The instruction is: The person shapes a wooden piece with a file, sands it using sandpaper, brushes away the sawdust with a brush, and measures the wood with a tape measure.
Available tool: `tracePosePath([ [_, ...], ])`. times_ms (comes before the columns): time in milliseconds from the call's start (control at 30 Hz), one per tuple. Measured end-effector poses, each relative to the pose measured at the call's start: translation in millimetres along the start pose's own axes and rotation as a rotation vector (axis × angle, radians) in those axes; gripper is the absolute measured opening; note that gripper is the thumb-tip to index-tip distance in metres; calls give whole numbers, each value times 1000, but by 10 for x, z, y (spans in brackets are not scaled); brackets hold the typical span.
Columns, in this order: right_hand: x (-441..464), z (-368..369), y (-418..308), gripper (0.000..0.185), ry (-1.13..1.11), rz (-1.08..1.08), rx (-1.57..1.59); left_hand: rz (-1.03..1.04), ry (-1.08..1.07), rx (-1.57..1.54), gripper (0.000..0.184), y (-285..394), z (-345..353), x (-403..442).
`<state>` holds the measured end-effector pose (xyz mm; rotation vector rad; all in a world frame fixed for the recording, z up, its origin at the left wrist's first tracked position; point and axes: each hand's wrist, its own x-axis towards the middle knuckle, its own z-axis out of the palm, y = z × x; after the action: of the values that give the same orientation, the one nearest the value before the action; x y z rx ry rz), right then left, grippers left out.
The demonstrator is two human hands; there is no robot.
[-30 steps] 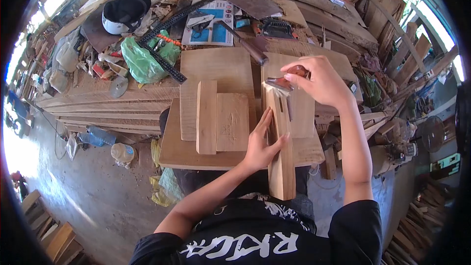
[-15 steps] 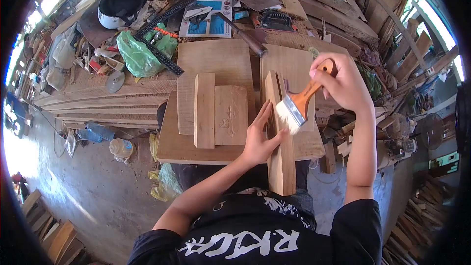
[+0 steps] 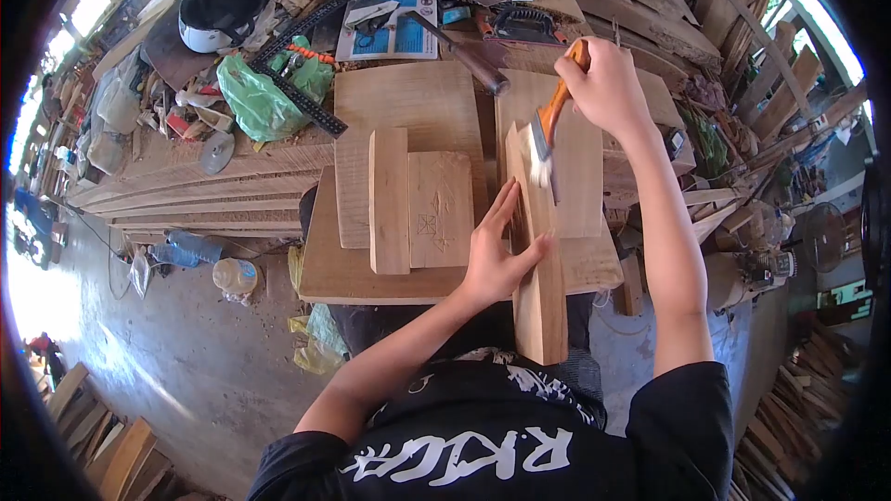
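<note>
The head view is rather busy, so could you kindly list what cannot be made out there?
Head view:
- Brush handle: partly hidden by right hand
- Bristle tips: blurred, contact unclear
- Wooden bar's middle: partly covered by left hand
- Printed sheet's small text: too small

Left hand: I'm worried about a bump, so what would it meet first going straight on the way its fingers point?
The left hand lies against the wooden bar; beyond that, the first thing in line looks to be the brush, bristles first, though depth is unclear and it might pass beneath them.
</note>
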<state>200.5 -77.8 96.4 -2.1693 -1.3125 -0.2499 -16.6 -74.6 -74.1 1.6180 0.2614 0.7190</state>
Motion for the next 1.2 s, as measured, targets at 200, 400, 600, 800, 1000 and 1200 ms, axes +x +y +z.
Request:
tracePosePath([
  [200, -52, 137, -100, 28, 228, -140, -39, 12, 12, 29, 92, -11, -2, 5],
  [400, -201, 155, -105, 14, 402, -286, -14, 8, 12, 16, 89, -2, 7, 0],
  [600, -308, 266, -3, 11, 456, -255, 21, 12, 22, 34, 92, -4, 8, 3],
  [800, -405, 381, 9, 11, 504, -286, 9, 1, 17, 41, 95, 39, -3, 13],
  [1000, -555, 435, 2, 10, 488, -293, -13, 9, 19, 39, 96, 9, 3, 8],
  [1200, -710, 384, -27, 10, 427, -283, 21, 9, 27, 51, 94, 33, -1, 6],
])
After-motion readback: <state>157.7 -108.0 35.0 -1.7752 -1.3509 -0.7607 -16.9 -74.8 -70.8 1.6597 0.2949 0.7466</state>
